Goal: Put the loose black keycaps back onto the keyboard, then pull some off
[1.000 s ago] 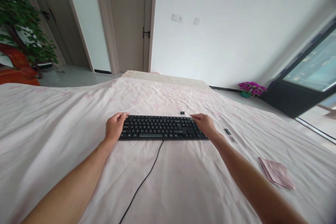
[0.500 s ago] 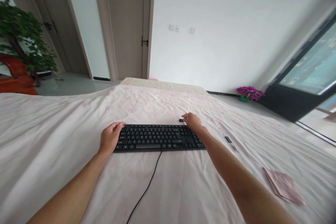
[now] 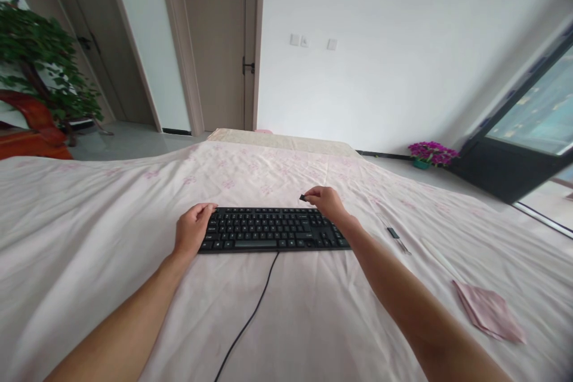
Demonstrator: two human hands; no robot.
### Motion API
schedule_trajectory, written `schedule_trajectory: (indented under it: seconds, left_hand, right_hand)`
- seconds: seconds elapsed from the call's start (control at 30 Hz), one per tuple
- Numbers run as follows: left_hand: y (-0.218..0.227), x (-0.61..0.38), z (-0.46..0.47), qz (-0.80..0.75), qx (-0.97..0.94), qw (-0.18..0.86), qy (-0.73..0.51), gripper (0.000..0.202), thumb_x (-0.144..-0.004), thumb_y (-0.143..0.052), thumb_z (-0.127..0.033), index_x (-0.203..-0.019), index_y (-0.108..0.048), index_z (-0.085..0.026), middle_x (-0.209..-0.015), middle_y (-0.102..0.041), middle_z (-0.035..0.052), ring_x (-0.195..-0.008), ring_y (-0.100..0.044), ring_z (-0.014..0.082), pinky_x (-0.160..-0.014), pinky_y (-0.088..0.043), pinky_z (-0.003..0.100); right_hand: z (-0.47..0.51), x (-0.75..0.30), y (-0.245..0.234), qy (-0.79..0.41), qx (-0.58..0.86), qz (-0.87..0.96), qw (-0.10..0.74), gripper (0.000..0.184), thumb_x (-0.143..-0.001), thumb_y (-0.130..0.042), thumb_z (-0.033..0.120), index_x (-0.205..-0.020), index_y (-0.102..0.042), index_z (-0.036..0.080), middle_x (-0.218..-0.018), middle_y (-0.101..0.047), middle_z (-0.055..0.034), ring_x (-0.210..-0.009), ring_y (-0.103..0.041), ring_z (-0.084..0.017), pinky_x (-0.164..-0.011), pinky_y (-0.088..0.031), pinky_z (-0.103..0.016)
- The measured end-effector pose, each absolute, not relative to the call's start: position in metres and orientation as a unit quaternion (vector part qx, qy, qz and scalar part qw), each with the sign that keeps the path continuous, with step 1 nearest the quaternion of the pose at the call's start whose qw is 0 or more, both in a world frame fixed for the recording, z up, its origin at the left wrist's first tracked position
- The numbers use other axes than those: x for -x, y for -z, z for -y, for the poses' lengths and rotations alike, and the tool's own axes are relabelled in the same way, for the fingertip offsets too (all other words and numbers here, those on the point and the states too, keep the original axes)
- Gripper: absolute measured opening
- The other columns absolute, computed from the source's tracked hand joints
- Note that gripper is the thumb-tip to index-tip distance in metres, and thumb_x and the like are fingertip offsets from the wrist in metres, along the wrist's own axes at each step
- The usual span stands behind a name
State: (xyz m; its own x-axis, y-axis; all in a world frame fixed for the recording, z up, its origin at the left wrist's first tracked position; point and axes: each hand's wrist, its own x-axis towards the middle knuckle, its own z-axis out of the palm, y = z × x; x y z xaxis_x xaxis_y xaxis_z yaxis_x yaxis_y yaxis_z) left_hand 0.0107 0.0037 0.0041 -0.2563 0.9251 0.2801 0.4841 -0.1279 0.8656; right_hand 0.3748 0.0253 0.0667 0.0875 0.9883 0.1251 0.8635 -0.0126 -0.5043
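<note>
A black keyboard [image 3: 273, 229] lies on a pale pink sheet [image 3: 111, 221], its cable [image 3: 250, 316] trailing toward me. My left hand [image 3: 192, 230] curls over the keyboard's left end, fingers wrapped on its edge. My right hand [image 3: 326, 202] hovers just above the keyboard's far right part, pinching a small black keycap [image 3: 303, 197] between thumb and fingertips.
A small dark tool [image 3: 394, 234] lies on the sheet right of the keyboard, and a folded pink cloth [image 3: 490, 311] farther right and nearer me. A potted plant [image 3: 40, 65] stands at far left, doors behind, purple flowers [image 3: 432, 153] by the window at right.
My right hand left the keyboard's right end, reached to the small keycap on the sheet behind it, and now holds it lifted. The left hand stayed at the left end.
</note>
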Motion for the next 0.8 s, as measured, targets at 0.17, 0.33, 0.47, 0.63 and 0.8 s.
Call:
schedule_trajectory:
  seconds: [0.17,0.33,0.47,0.63,0.8]
  left_hand:
    - [-0.032,-0.041,0.017,-0.549,-0.632,0.215,-0.502,0.033,-0.082,-0.053,-0.044,-0.095,-0.072,-0.02,-0.099,-0.072,0.0049,-0.086,-0.064,0.0201,-0.085,-0.047,0.031]
    - [-0.048,-0.079,0.041,-0.434,-0.639,0.4,-0.493,0.033,-0.078,-0.064,-0.039,-0.103,-0.069,-0.018,-0.095,-0.072,0.006,-0.087,-0.065,0.0196,-0.083,-0.05,0.03]
    - [-0.052,-0.087,0.052,-0.397,-0.648,0.442,-0.476,0.033,-0.076,-0.068,-0.035,-0.106,-0.069,-0.019,-0.092,-0.07,0.0053,-0.085,-0.065,0.0172,-0.081,-0.051,0.028]
    - [-0.054,-0.087,0.057,-0.369,-0.666,0.45,-0.466,0.025,-0.076,-0.069,-0.032,-0.097,-0.072,-0.019,-0.088,-0.069,0.0049,-0.082,-0.064,0.0162,-0.078,-0.051,0.027]
    - [-0.051,-0.09,0.058,-0.363,-0.652,0.484,-0.457,0.031,-0.073,-0.073,-0.031,-0.101,-0.07,-0.018,-0.086,-0.069,0.004,-0.081,-0.064,0.0163,-0.077,-0.052,0.027]
  right_hand:
    - [0.025,-0.326,-0.07,-0.446,0.537,0.576,0.426,0.02,-0.069,-0.068,0.033,-0.081,-0.069,0.017,-0.062,-0.063,0.0003,-0.058,-0.055,-0.012,-0.058,-0.042,-0.025]
    - [0.063,-0.288,-0.071,-0.524,0.489,0.525,0.459,0.021,-0.067,-0.072,0.033,-0.078,-0.069,0.016,-0.062,-0.063,0.0008,-0.058,-0.054,-0.011,-0.058,-0.04,-0.025]
    - [0.074,-0.276,-0.074,-0.538,0.473,0.521,0.464,0.019,-0.068,-0.071,0.032,-0.077,-0.07,0.015,-0.062,-0.063,0.0006,-0.058,-0.053,-0.01,-0.059,-0.041,-0.025]
    - [0.077,-0.275,-0.076,-0.537,0.468,0.519,0.472,0.017,-0.068,-0.071,0.03,-0.077,-0.071,0.015,-0.061,-0.062,0.0008,-0.057,-0.051,-0.01,-0.057,-0.039,-0.024]
    - [0.079,-0.275,-0.078,-0.528,0.469,0.52,0.481,0.015,-0.069,-0.071,0.028,-0.075,-0.071,0.015,-0.062,-0.062,0.0004,-0.056,-0.05,-0.01,-0.055,-0.038,-0.024]
